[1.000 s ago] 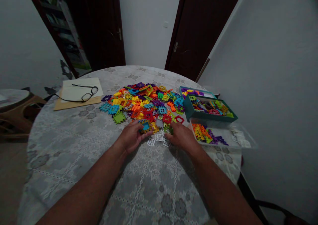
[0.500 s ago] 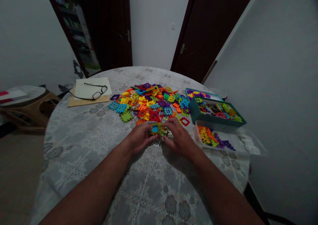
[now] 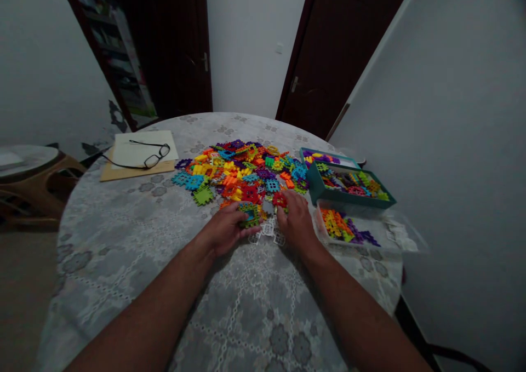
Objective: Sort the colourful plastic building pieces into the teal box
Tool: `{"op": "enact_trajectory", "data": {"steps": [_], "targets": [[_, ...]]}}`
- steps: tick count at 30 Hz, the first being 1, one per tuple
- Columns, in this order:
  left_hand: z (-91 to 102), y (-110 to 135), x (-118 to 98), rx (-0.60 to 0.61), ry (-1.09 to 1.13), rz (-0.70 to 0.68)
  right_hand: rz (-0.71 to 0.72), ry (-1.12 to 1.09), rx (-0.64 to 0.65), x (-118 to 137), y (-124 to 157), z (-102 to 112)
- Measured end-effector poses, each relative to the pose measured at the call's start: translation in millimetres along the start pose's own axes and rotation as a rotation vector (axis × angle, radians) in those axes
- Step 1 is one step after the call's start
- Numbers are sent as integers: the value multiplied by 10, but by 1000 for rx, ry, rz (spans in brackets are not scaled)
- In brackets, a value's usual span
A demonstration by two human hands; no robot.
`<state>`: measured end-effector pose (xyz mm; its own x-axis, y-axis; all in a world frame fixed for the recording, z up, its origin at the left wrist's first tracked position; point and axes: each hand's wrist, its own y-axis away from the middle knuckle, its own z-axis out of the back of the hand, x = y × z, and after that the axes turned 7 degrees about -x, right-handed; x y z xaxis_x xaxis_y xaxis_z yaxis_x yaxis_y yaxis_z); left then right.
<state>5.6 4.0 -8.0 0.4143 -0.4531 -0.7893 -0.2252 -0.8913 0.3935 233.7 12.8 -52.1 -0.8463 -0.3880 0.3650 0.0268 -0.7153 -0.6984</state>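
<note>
My left hand (image 3: 225, 230) grips a stack of toothed plastic building pieces (image 3: 249, 214), with a green and yellow frame and a blue middle. The fingers wrap its left side and lower edge. My right hand (image 3: 296, 218) is at the near right edge of the heap, its thumb and fingers closed around a red toothed building piece (image 3: 280, 199). Several white window-like frames (image 3: 268, 229) lie on the tablecloth between the hands. Just beyond the hands spreads a heap of colourful interlocking pieces (image 3: 234, 169).
A green box (image 3: 349, 195) of mixed pieces stands at the right, with a second teal tray (image 3: 329, 158) behind it. In front sits a clear plastic container (image 3: 349, 240) with orange, yellow and purple pieces. Glasses (image 3: 150, 161) rest on papers (image 3: 119, 172) at the left.
My right hand has left the piece in my left hand, moved right and closed on a red piece. The left hand has tilted its stack, and more white frames show. The view has shifted slightly.
</note>
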Motion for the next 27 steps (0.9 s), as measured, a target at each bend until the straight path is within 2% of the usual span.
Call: {"op": "enact_trajectory", "data": {"steps": [4,8,10,13,16,18,23,27], "targets": [[-6,-28,16,-25,23,4,-40,130,47,-216,-1,-142],[-2,-39,28,-22,42,4,-96,137,118,-272,-18,-198],[12,-47,29,-16,52,5,-115,122,100,-275,-38,-189],[35,-71,34,-13,83,16,-106,68,7,-248,-73,-134],[37,-88,31,-16,122,42,-59,-45,-95,-145,-90,-41],[22,-84,19,-10,157,62,16,-149,-112,-26,-79,23],[-1,-47,6,21,238,36,243,-349,-6,313,3,85],[20,-56,56,47,183,-30,306,-390,89,462,35,51]]}}
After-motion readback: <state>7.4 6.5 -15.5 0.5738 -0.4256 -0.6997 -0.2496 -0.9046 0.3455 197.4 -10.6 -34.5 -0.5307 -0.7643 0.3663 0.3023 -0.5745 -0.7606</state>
